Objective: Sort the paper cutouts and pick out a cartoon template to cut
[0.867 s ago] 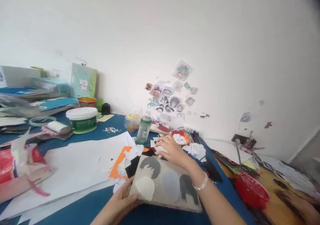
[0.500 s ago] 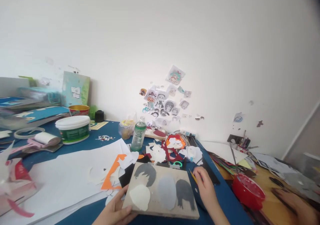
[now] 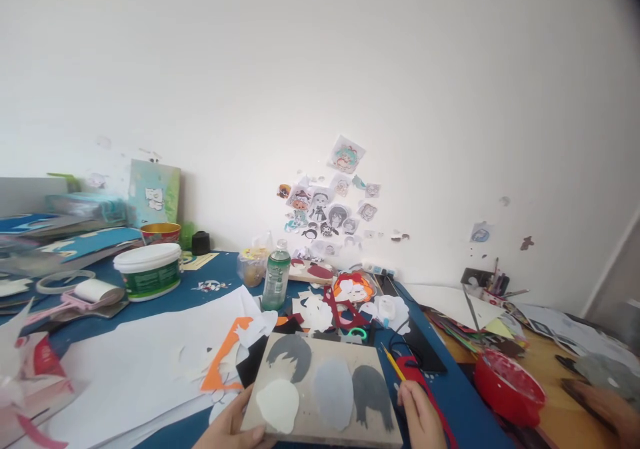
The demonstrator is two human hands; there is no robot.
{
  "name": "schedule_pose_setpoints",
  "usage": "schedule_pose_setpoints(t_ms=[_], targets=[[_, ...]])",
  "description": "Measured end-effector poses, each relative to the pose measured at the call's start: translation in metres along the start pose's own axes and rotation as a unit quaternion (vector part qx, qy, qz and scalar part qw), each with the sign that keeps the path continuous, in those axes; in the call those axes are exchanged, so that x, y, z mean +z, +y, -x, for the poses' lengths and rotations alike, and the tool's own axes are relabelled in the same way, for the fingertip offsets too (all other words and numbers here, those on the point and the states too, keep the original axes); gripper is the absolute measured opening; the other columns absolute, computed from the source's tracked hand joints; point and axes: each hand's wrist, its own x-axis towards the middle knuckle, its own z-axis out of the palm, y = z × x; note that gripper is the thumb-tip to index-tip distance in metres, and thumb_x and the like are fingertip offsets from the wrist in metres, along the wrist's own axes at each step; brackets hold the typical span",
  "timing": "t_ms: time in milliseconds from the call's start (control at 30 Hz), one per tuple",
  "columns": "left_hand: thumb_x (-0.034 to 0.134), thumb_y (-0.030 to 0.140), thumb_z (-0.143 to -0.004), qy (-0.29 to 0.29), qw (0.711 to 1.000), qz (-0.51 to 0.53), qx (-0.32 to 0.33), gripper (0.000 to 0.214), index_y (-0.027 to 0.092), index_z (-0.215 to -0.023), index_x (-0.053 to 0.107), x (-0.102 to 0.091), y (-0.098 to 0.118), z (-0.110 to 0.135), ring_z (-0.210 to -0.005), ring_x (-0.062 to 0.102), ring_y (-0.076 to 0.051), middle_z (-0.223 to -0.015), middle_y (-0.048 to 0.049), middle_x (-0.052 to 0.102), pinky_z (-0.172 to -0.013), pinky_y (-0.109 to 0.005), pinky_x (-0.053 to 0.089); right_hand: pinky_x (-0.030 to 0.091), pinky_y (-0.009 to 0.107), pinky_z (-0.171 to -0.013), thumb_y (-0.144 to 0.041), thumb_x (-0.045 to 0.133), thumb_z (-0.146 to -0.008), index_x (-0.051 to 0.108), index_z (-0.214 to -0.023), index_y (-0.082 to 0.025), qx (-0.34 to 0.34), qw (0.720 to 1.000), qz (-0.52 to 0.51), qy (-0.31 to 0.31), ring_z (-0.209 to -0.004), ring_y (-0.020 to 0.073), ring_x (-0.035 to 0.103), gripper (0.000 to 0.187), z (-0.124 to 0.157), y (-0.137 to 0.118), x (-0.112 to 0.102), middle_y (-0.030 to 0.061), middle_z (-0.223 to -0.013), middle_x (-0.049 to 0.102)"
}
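Observation:
A grey board lies on the blue table in front of me. On it sit two dark grey hair-shaped cut-outs, a cream shape and a pale grey oval. My left hand grips the board's near left corner. My right hand is beside the board's right edge, its fingers closed on a thin yellow stick that points away from me. A red paper strip lies right next to that hand. Paper cut-outs are scattered just beyond the board.
A green bottle stands behind the cut-outs and a white tub to the left. White sheets cover the left table. A red bowl sits right, near another person's hand. Stickers dot the wall.
My right hand drew back from the cut-outs beyond the board to the board's right edge and now holds the yellow stick. My left hand stayed on the board's corner.

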Motion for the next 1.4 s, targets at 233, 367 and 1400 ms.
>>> schedule_pose_setpoints(t_ms=[233,367,1400], targets=[[0.08,0.023,-0.049,0.003,0.997,-0.02,-0.07,0.117,0.02,-0.14,0.006,0.011,0.019,0.009,-0.121,0.04,-0.033,-0.138,-0.0117,0.037,-0.097,-0.038,0.041,0.047,0.024,-0.058,-0.051,0.034,-0.085,0.054,-0.066,-0.021,-0.056,0.998,0.029,-0.029,-0.063,0.0185,0.057,0.041,0.001,0.002,0.0,0.0051,-0.064,0.057],[0.079,0.022,-0.053,0.023,0.994,-0.044,-0.099,0.116,0.025,-0.139,0.002,0.014,0.024,0.01,-0.12,0.041,-0.033,-0.14,-0.0106,0.032,-0.094,-0.041,0.043,0.048,0.023,-0.062,-0.046,0.031,-0.088,0.055,-0.072,-0.021,-0.069,0.996,0.037,-0.037,-0.069,0.0178,0.059,0.038,0.0,0.006,0.002,0.0058,-0.072,0.059],[0.076,0.023,-0.058,0.024,0.996,-0.043,-0.069,0.11,0.023,-0.14,0.002,0.018,0.025,0.014,-0.115,0.047,-0.031,-0.133,-0.0126,0.044,-0.096,-0.04,0.041,0.04,0.022,-0.052,-0.053,0.033,-0.084,0.043,-0.06,-0.02,0.013,0.999,-0.034,0.008,-0.056,0.0156,0.049,0.042,0.002,-0.003,-0.001,-0.0005,-0.057,0.045]])
